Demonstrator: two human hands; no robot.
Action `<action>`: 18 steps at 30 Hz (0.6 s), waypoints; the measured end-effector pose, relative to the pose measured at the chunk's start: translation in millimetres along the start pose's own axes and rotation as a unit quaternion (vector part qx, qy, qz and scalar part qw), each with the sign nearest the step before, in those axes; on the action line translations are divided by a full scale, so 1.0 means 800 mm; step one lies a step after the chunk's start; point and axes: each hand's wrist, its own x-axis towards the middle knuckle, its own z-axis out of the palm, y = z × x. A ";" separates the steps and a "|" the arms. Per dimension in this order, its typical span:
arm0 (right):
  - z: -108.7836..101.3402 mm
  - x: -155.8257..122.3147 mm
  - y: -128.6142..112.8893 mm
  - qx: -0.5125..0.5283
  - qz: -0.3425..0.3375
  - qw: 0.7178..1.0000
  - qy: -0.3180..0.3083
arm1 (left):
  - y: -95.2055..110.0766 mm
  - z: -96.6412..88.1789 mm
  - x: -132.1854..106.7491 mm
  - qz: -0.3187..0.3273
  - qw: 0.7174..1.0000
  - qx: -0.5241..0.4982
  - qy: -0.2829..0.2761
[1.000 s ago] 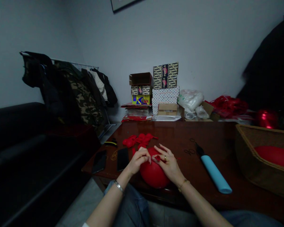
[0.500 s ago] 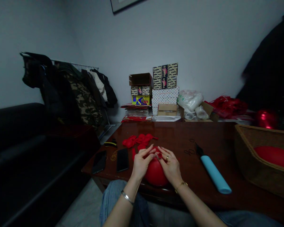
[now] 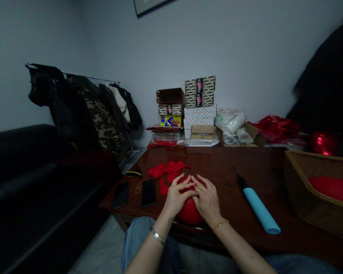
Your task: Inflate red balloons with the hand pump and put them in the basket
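A red inflated balloon (image 3: 189, 212) rests at the near edge of the brown table, partly covered by both hands. My left hand (image 3: 176, 197) pinches at the balloon's neck with thumb and forefinger. From the other side my right hand (image 3: 207, 198), with a ring on one finger, is closed on the same neck. The fingers of the two hands meet there, so the neck itself is mostly hidden. Several uninflated red balloons (image 3: 171, 169) lie just beyond the hands.
Two dark phones (image 3: 148, 193) and yellow rubber bands (image 3: 138, 187) lie to the left. On the right are black bands (image 3: 229, 183), a light-blue hand pump (image 3: 260, 211) and a wicker basket (image 3: 300, 190) holding something red. Stacked boxes (image 3: 200, 116) stand at the back.
My fingers have drawn closer together over the balloon's neck, and the left hand has shifted slightly right. The balloon stays at the table's near edge.
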 end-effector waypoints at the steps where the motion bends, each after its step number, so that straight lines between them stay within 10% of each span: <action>1: -0.002 0.000 0.002 0.025 0.003 1.000 -0.009 | -0.001 0.001 -0.001 0.001 1.000 0.009 0.006; 9: -0.018 0.001 0.027 0.147 0.070 0.987 0.016 | 0.010 -0.002 -0.004 0.035 0.997 0.067 -0.011; 18: -0.038 0.029 0.038 0.015 -0.165 0.985 -0.044 | 0.032 -0.011 -0.004 0.055 0.981 0.146 -0.110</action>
